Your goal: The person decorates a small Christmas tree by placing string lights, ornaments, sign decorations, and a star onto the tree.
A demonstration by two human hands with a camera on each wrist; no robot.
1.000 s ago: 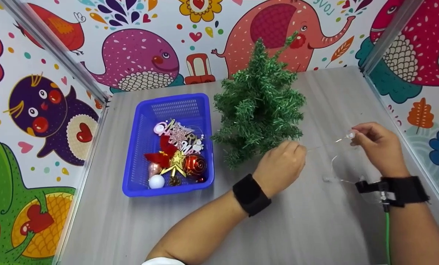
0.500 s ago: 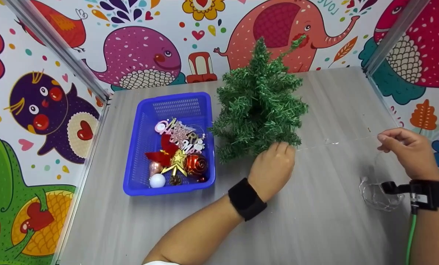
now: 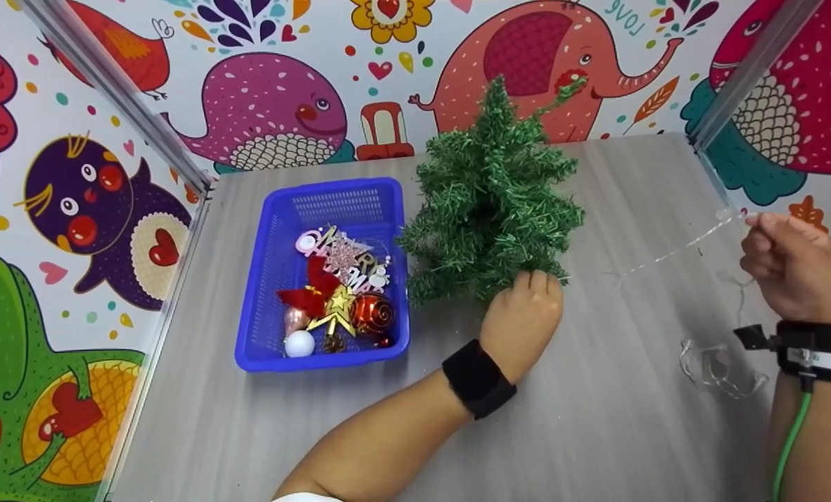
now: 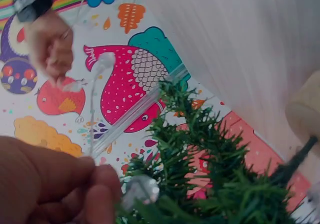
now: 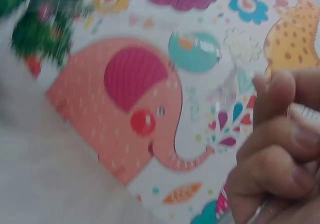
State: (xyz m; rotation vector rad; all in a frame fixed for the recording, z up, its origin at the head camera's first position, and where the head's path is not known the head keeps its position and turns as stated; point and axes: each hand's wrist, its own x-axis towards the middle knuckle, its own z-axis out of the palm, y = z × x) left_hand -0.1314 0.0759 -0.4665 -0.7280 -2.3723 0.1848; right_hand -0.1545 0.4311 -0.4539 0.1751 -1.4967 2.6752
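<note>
My left hand (image 3: 525,317) pinches the clear strand (image 3: 666,257) near-side of the tree (image 3: 509,185); my right hand (image 3: 795,258) pinches it rightward, apparently tensioning; winding seems called for next.

"LOVE" (image 3: 625,17) on wall (image 3: 426,77), "MA" (image 3: 365,282) on ornament (image 3: 370,284)

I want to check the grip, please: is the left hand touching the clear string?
Touching: the left wrist view shows the clear string pinched in the left hand.
</note>
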